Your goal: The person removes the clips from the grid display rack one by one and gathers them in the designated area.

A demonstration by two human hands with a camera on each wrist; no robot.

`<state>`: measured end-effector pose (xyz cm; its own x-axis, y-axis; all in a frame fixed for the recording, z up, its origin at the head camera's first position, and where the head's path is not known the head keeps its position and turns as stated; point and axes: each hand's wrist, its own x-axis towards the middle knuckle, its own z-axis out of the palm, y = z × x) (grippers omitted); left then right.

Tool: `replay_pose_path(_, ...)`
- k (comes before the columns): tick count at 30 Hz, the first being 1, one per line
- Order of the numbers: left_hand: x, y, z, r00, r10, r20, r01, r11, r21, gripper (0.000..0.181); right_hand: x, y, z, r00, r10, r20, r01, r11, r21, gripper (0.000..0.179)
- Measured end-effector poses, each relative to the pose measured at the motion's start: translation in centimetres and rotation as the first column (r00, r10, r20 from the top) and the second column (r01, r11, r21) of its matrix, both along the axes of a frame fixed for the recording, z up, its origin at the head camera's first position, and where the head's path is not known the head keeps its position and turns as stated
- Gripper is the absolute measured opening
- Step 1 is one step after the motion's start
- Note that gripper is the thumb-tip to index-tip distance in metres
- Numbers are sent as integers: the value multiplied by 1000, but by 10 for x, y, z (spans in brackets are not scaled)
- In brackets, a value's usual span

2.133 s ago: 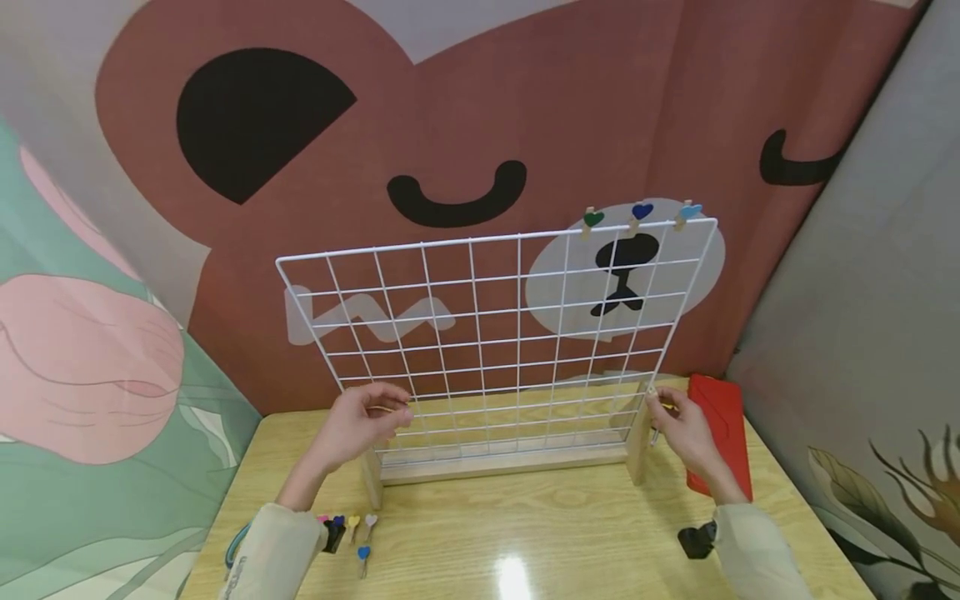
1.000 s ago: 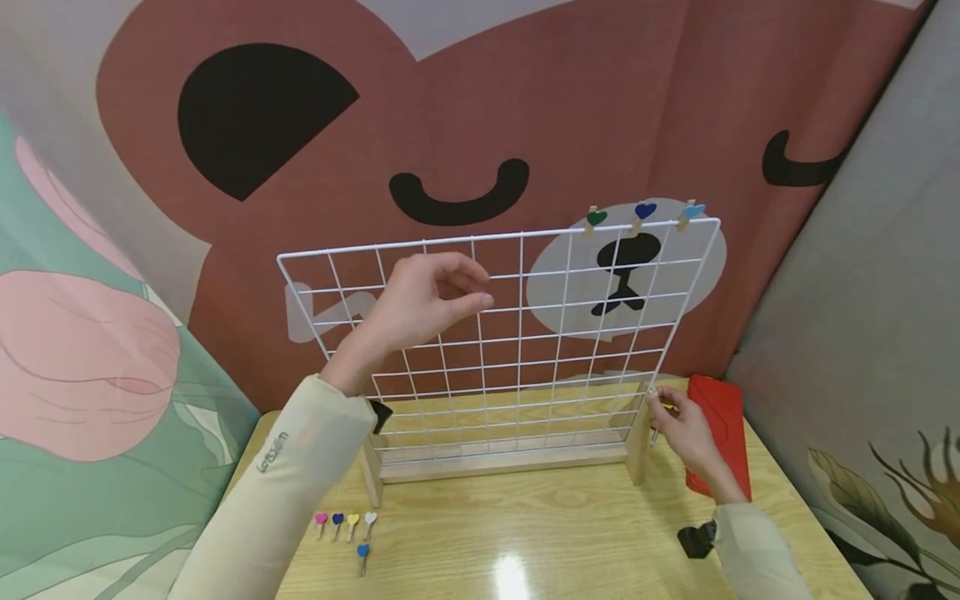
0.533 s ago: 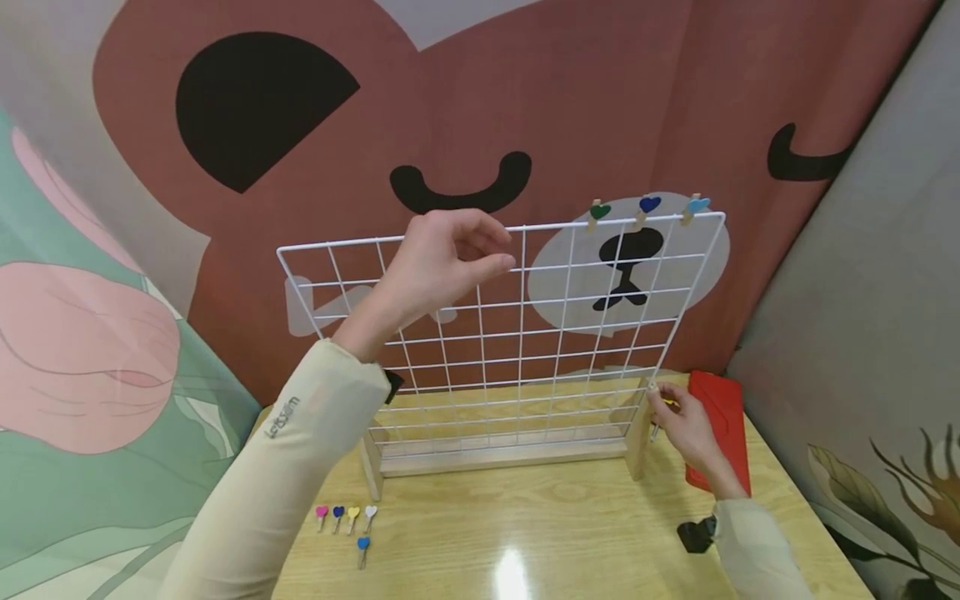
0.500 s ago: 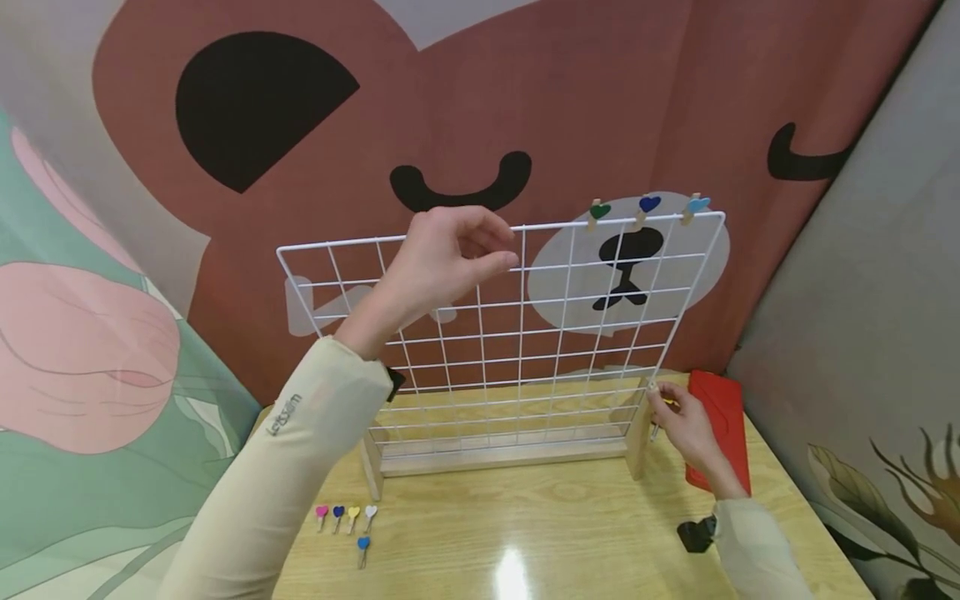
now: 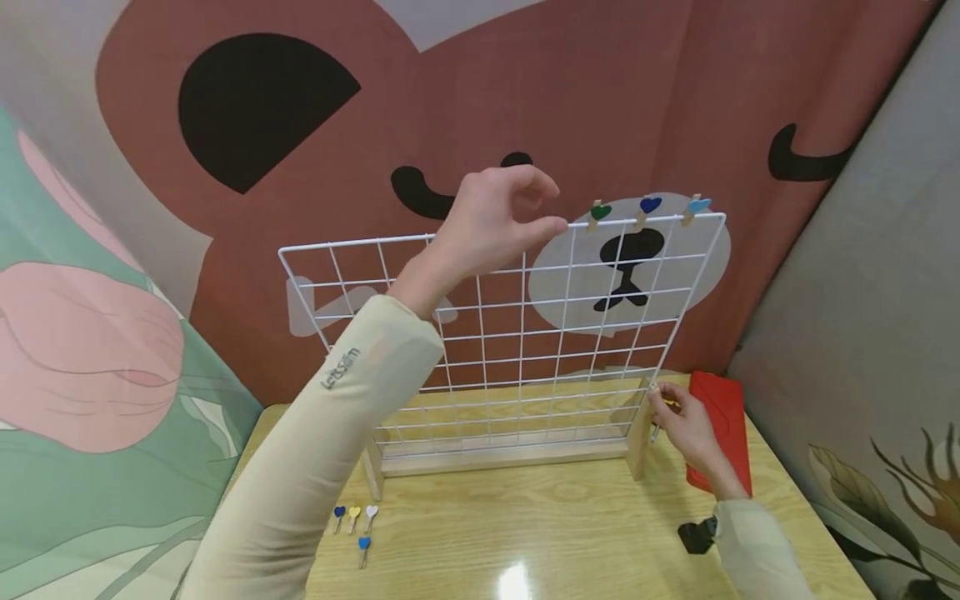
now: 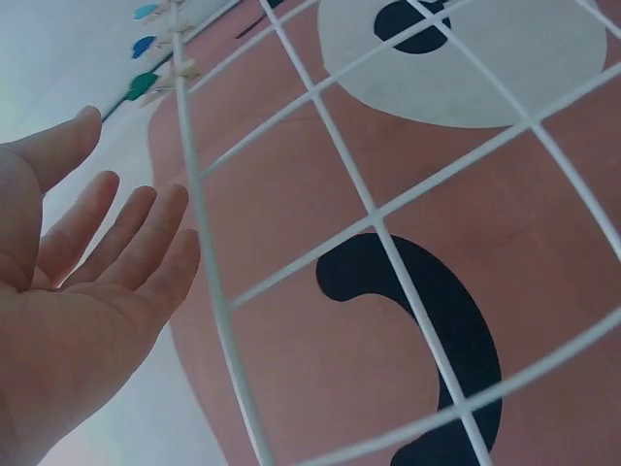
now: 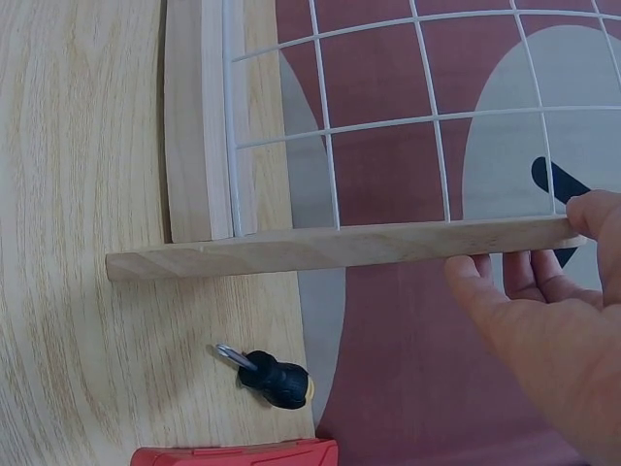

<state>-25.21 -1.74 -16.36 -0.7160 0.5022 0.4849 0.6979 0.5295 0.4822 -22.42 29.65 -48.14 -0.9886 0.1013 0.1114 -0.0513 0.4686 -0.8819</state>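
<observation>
My left hand [image 5: 498,218] is raised at the top rail of a white wire grid panel [image 5: 521,337], thumb and fingers apart, with nothing between them. The left wrist view has this hand [image 6: 102,282] beside the rail, short of a green heart clothespin [image 6: 142,86]. Along that rail the green clip [image 5: 599,212], a dark blue one [image 5: 649,206] and a light blue one [image 5: 698,205] are clamped at the right end. My right hand [image 5: 686,427] pinches the top of the right wooden upright [image 7: 340,248] that supports the grid.
A stubby screwdriver [image 7: 277,379] lies beside the upright, near a red case [image 5: 722,429]. Several heart clothespins lie at the front left of the table [image 5: 450,533], among them a yellow one [image 5: 354,514] and a blue one [image 5: 364,546]. A printed curtain [image 5: 375,150] hangs behind.
My left hand has risen from the grid's lower left to its top rail and shifted right, towards the green clip. The sleeve now covers the pink clip. My right hand keeps its hold.
</observation>
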Motion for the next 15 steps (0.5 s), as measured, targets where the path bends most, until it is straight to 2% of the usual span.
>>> replay_pose_path(5,-9,16,2,995,38,89,-28,993,-111,47,1,2,-1,1000,3,9,-3,1000,3,49)
replay_pose_path(9,-13,29,5,990,53,128,-24,976,-215,55,1,4,-1,1000,3,3,-3,1000,-10,49)
replay_pose_path(12,-15,38,6,992,33,119,-1,966,-259,51,3,4,-1,1000,4,4,-4,1000,-23,49)
replay_pose_path(15,-14,44,6,995,-2,104,29,965,-259,36,4,3,-1,1000,8,7,-8,1000,-25,50)
